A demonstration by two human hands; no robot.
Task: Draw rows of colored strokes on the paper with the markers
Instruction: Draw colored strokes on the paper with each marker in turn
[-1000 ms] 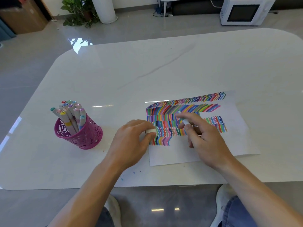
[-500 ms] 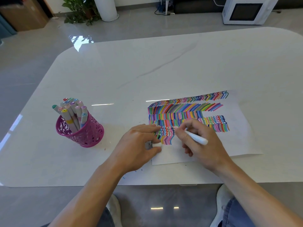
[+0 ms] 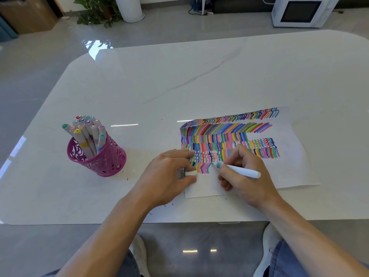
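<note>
Dropping my marker (image 3: 241, 171) tip onto the bottom row's end, centre of frame; a second ago it was higher over the rows. My right hand (image 3: 247, 182) fingers are pinching the barrel, left hand (image 3: 167, 176) fingers gripping the cap (image 3: 191, 173), pinning the paper (image 3: 295, 168). Next stroke is probably starting.

right hand (image 3: 245, 174) holds marker (image 3: 238, 170) on paper (image 3: 289, 166); left hand (image 3: 169, 176) pinches cap (image 3: 190, 173).

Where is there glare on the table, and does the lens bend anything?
Head view: glare on the table at its far-left corner and left edge, thin streaks right of the pink cup; wide-angle lens bows its edges; strokes on paper look sharp.
</note>
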